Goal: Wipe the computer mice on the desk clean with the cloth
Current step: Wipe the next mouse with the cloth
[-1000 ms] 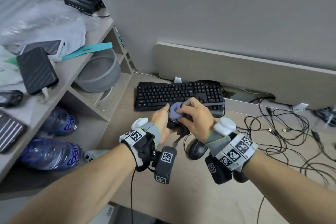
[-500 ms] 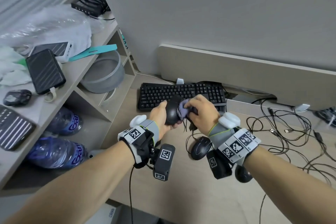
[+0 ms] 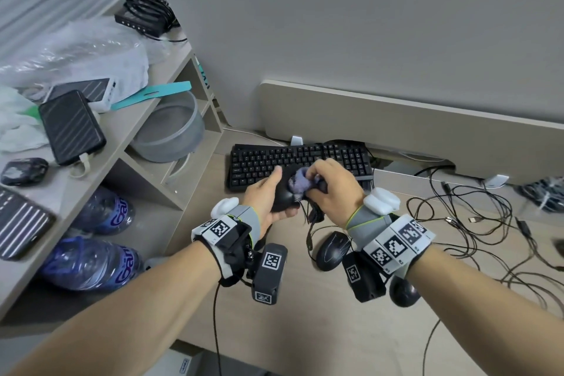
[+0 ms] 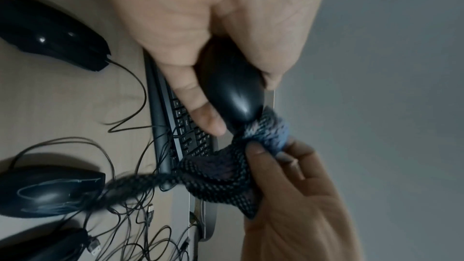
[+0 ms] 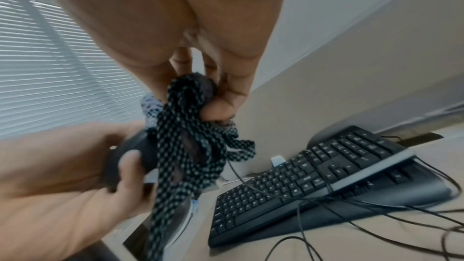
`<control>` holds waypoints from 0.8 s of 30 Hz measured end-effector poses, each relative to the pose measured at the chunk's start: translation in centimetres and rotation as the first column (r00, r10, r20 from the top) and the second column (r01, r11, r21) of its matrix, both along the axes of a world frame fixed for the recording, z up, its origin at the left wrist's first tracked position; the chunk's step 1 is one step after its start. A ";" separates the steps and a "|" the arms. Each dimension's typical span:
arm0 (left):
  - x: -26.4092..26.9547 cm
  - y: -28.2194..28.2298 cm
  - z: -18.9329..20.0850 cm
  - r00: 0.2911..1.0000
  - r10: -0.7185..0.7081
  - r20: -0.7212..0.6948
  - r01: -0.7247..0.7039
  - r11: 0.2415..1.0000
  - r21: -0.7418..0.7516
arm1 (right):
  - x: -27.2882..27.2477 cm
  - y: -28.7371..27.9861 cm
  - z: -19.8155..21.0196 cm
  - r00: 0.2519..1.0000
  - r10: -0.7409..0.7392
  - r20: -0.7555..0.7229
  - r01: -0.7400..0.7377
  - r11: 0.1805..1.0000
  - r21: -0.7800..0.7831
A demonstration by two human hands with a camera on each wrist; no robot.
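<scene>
A: Both hands are up off the desk [image 3: 305, 330], in front of the black keyboard [image 3: 300, 162]. The left hand [image 3: 264, 200] has a glossy black mouse [image 3: 282, 197] wrapped in its palm, thumb along one side and fingers curled round the other.

B: The left wrist view shows it well: the mouse [image 4: 232, 94] sits deep in that grip, rounded end poking out past the thumb.

A: And the right hand [image 3: 331, 186] is pinching a bunched cloth [image 3: 299, 183], bluish-grey on top, pressed onto the upper end of the mouse.

B: From the right wrist view the cloth [image 5: 185, 126] looks like a dark checked weave, gripped between curled fingers and thumb, with a loose tail hanging down beside the held mouse. The picture is a bit blurred there.

A: A thin cable drops from the held mouse towards the desk. Below the hands, a second mouse [image 3: 332, 250] lies on the desk, just beside the right wrist strap.

B: A third mouse [image 3: 403, 291] peeks out under the right forearm, mostly hidden. Loose cables [image 3: 476, 223] sprawl across the desk to the right.

A: On the left, a shelf unit [image 3: 146, 143] carries a power bank [image 3: 71, 125] on top, a grey bowl [image 3: 171, 134] in a compartment, and water bottles [image 3: 91, 259] lower down.
</scene>
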State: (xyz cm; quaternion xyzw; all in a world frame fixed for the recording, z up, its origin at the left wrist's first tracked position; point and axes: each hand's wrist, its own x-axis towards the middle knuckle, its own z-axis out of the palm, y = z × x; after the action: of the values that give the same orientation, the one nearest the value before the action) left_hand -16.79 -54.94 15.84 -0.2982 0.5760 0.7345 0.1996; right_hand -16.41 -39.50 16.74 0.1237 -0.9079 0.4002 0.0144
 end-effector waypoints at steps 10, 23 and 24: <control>-0.4 0.5 0.3 0.993 0.050 0.107 -0.052 0.999 0.015 | -0.9 0.3 0.4 0.999 -0.029 -0.014 0.030 0.999 0.030; -0.6 0.3 0.2 0.989 0.048 0.139 -0.049 0.999 0.007 | 0.6 -0.7 0.3 0.986 0.165 -0.020 -0.163 0.982 0.096; -0.5 0.2 0.2 0.989 0.043 0.141 -0.045 0.999 0.008 | -0.1 -0.2 0.1 0.994 0.111 -0.009 -0.109 0.990 0.087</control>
State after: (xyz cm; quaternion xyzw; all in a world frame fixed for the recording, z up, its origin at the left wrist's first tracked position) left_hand -17.33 -54.70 16.07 -0.3608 0.5496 0.7190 0.2254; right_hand -16.54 -39.72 16.87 0.1769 -0.9160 0.3600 -0.0067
